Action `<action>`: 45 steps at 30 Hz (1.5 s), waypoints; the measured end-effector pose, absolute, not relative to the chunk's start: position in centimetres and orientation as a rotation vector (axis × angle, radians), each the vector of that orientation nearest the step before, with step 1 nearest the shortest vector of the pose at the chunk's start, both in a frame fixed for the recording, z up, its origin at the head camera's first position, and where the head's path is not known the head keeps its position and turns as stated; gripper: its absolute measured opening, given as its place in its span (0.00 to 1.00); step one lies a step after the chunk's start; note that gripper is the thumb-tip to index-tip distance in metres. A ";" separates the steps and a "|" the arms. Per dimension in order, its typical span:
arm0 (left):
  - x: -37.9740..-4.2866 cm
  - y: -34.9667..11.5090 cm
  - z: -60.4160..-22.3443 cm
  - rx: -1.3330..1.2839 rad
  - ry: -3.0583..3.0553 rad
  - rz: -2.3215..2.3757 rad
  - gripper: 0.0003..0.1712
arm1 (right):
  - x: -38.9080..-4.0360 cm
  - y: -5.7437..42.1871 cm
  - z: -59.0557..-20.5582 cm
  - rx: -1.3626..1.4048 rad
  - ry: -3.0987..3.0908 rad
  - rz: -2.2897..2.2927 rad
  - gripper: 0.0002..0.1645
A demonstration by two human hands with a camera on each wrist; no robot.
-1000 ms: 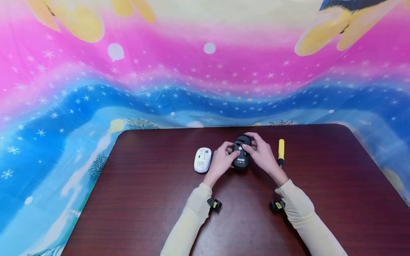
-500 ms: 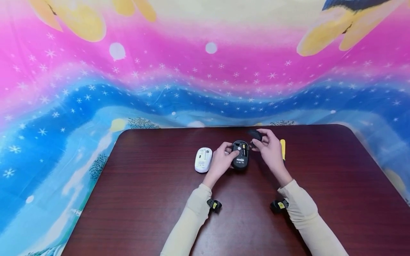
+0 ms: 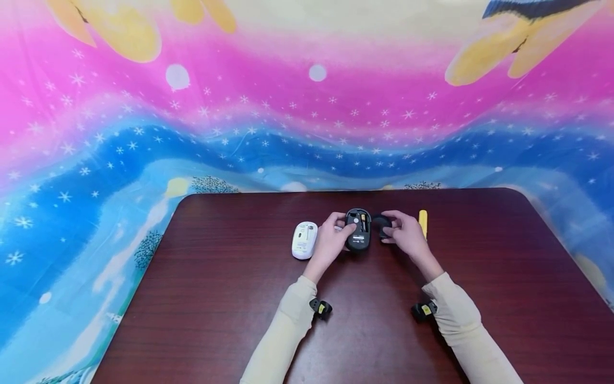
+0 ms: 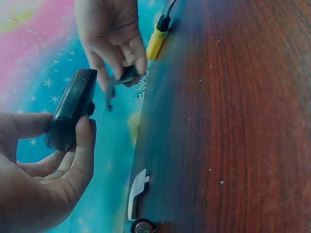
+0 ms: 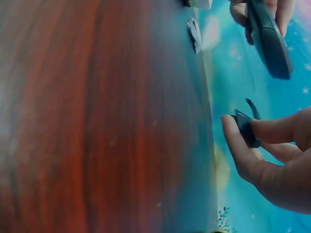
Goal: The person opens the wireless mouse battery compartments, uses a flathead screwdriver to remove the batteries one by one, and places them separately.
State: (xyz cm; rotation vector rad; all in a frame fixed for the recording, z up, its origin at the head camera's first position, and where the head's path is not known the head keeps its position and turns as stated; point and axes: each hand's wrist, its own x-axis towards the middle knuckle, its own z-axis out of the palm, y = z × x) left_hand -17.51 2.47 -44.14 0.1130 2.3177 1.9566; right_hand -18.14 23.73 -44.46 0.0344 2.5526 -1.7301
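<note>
My left hand (image 3: 331,236) grips a black computer mouse (image 3: 357,241) above the table, its underside facing up. The mouse's battery bay is uncovered, and a battery (image 3: 363,221) lies in it. Just right of the mouse, my right hand (image 3: 406,232) pinches a dark curved cover (image 3: 381,221) between thumb and fingers. In the right wrist view the cover (image 5: 246,128) is apart from the mouse (image 5: 270,46). A white mouse (image 3: 304,240) lies underside up on the table, left of my left hand.
Beside my right hand lies a yellow-handled screwdriver (image 3: 422,221), partly hidden by the hand. A white curved piece (image 4: 137,196) and a battery end (image 4: 144,226) show low in the left wrist view. The brown table (image 3: 230,298) meets a printed cloth backdrop (image 3: 268,106).
My right hand has lifted the cover off the black mouse, exposing the battery. It has moved right, then lower, still holding the cover. My left hand keeps its grip, nearly still.
</note>
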 end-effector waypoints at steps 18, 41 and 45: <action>-17.5 2.4 -44.3 0.103 2.317 1.952 0.22 | -18.6 23.9 -45.4 -0.006 2.617 -1.329 0.27; -17.5 2.3 -44.5 0.096 2.265 2.005 0.22 | -18.3 24.8 -44.5 -0.083 2.857 -1.033 0.22; -17.5 2.2 -44.5 0.099 2.231 2.024 0.22 | -18.0 25.8 -43.6 -0.063 2.982 -1.044 0.21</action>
